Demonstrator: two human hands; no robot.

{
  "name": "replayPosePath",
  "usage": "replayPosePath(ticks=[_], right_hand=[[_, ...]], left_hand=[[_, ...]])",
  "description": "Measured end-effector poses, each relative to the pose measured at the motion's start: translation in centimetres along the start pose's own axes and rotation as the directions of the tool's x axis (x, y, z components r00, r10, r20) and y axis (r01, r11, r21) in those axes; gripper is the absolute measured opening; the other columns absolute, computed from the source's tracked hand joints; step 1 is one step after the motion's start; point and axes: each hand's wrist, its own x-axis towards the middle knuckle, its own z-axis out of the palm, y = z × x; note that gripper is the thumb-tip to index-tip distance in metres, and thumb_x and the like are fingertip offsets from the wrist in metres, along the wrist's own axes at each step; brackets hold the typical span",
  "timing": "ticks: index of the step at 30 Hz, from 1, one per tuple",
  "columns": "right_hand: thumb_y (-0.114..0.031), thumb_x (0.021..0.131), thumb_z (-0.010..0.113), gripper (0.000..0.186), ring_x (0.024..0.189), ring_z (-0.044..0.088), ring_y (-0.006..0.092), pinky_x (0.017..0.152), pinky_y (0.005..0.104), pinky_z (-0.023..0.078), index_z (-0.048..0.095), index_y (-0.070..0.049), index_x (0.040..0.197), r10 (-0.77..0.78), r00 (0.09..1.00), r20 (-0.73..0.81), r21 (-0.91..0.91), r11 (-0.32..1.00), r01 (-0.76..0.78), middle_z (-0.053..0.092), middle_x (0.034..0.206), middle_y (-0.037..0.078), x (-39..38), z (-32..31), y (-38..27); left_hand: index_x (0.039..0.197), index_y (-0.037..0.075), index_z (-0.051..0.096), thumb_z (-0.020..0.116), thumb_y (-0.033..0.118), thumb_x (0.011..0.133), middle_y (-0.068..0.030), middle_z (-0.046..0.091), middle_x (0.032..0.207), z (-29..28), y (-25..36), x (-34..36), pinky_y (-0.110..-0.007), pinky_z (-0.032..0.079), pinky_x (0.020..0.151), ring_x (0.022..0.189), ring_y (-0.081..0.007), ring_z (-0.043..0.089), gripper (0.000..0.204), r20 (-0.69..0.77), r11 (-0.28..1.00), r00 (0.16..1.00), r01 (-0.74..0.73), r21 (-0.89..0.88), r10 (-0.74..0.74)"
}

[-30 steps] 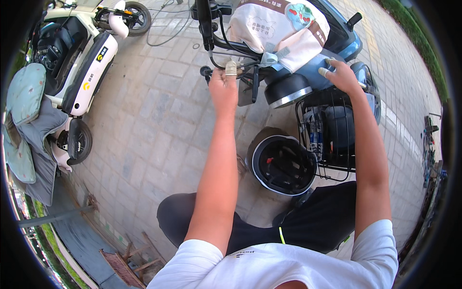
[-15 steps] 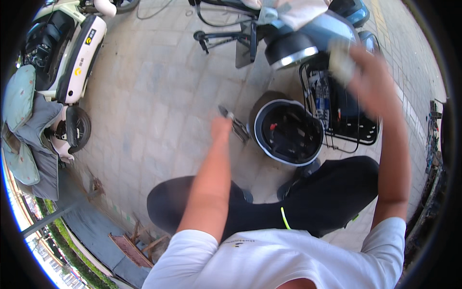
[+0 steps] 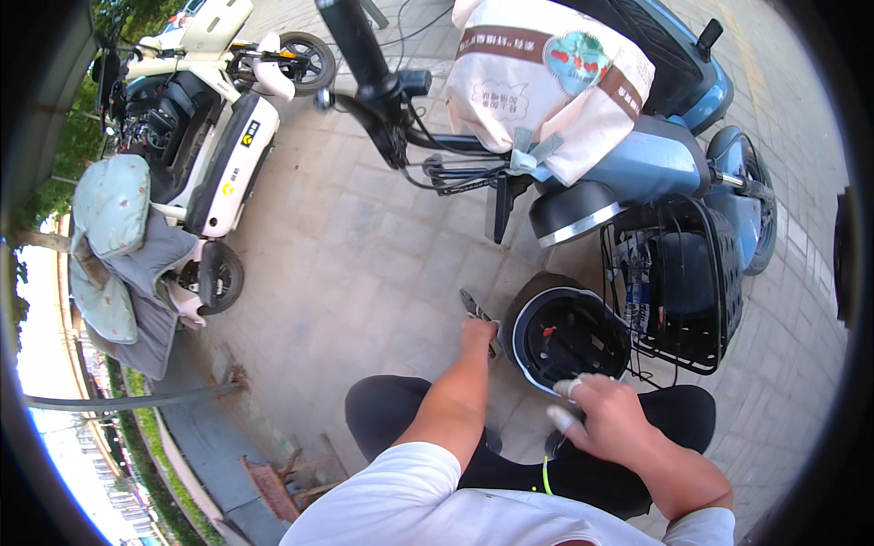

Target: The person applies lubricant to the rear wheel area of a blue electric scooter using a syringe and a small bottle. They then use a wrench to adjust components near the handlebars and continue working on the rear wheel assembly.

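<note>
My left hand is low over the paving, closed around a slim grey metal tool that looks like pliers. Its fingers are partly hidden. Just to the right stands an upturned helmet, black inside with a pale rim and a small red spot within. My right hand hovers by the helmet's near edge. Pale coverings wrap its thumb and forefinger, which stand apart; the other fingers curl in, and I see nothing held between them.
A blue electric bike stands ahead, with a cloth bag on it and a black wire basket low by the helmet. A white scooter with a padded cover is parked left. Wooden scraps lie lower left.
My right hand has swung down from beside the blue bike to the helmet's near edge. The left hand stays by the tool. The view has tilted up, showing more of the bike and bag.
</note>
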Motion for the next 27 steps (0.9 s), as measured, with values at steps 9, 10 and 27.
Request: replayPosePath(ticks=[9,10,27], right_hand=[[-0.03,0.082,0.072,0.028,0.083,0.066,0.039,0.072,0.0461,0.052,0.068,-0.003,0.088,0.565,0.825,0.001,0.329,0.779,-0.534,0.068,0.086,0.02,-3.6,0.6,4.1],[-0.031,0.081,0.073,0.03,0.084,0.067,0.0382,0.074,0.0459,0.052,0.068,-0.003,0.091,0.598,0.802,0.016,0.356,0.746,-0.563,0.069,0.088,0.02,-5.8,-0.1,2.5],[-0.022,0.079,0.073,0.028,0.078,0.068,0.0345,0.071,0.0427,0.051,0.068,0.003,0.09,0.89,0.43,-0.155,0.741,0.392,-0.545,0.069,0.082,0.02,-37.1,-42.2,-3.0]], left_hand=[[0.106,-0.003,0.068,0.08,0.038,0.075,-0.0187,0.07,0.102,-17.7,4.2,-24.3,-0.046,0.052,0.073,0.088,-0.0339,0.067,0.053,0.296,0.991,0.955,0.029,-0.129,0.01],[0.112,-0.001,0.065,0.08,0.039,0.076,-0.018,0.068,0.108,-19.3,4.5,-27.9,-0.047,0.051,0.075,0.09,-0.0352,0.065,0.056,0.375,0.987,0.927,0.066,-0.144,-0.008],[0.144,0.001,0.032,0.075,0.026,0.087,-0.0136,0.055,0.128,-0.6,32.9,-86.2,-0.034,0.042,0.1,0.119,-0.0203,0.052,0.076,0.886,0.887,0.297,-0.406,-0.221,0.356]])
